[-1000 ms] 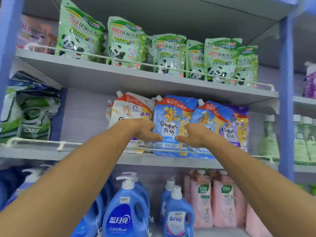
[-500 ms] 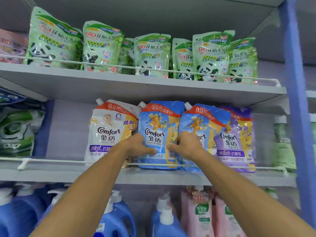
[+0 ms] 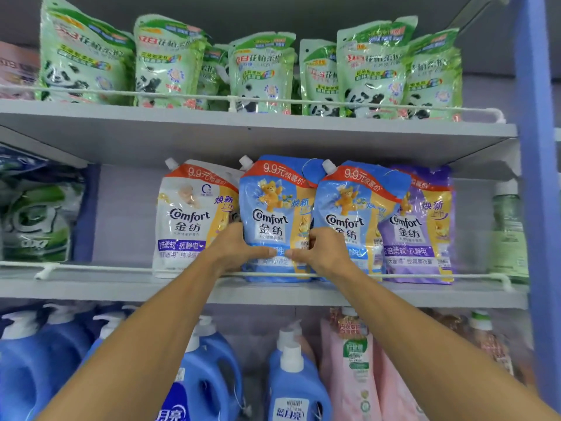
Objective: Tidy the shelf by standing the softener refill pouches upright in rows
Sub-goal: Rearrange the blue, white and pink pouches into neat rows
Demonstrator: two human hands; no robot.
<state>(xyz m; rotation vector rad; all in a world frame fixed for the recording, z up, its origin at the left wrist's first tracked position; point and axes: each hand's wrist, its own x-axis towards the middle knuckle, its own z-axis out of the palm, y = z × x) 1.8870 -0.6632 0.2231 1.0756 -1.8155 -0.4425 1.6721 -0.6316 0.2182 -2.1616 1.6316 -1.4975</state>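
Just left of the blue pouch, a white pouch stands upright on the shelf. The left hand grips the blue pouch's left edge, fingers curled behind and thumb across the front. The blue pouch stands between both hands with its long axis vertical, spout at upper left and base behind the wire rail. The right hand clasps its right edge, equally near. Right of the blue pouch, a second blue pouch overlaps a purple pouch. All are glossy, soft-sided film and are likely to slump unless squared.
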